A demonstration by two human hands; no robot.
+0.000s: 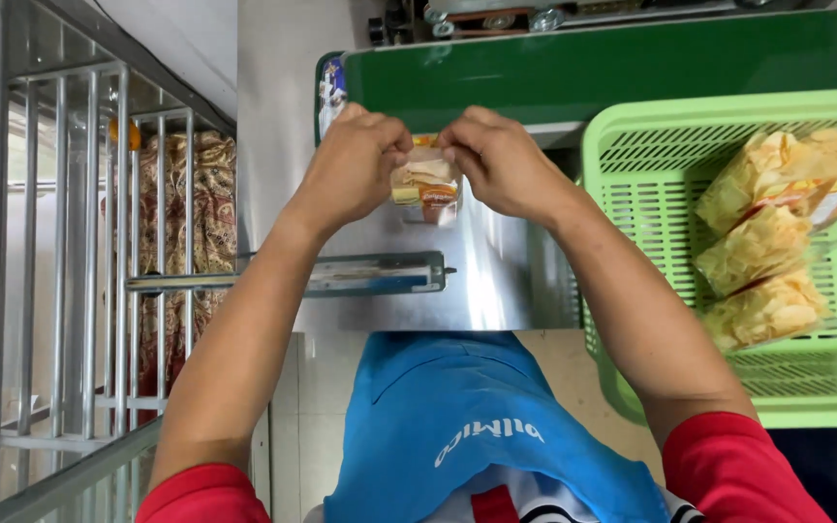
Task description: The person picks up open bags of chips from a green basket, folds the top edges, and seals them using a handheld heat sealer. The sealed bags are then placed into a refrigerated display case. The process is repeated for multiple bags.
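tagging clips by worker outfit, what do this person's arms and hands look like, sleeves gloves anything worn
Both hands are bare: no gloves, rings, watch or bands show on the left hand or the right hand. The forearms are uncovered from wrist to above the elbow. Short red sleeves cover the upper arms at the bottom edge of the view. A blue apron with white lettering hangs between the arms.

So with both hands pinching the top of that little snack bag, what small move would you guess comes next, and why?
Probably sliding the bag's top edge forward onto the green conveyor. The left hand and right hand hold its mouth flat and stretched right in front of that belt, and filled bags already lie in the green basket alongside.
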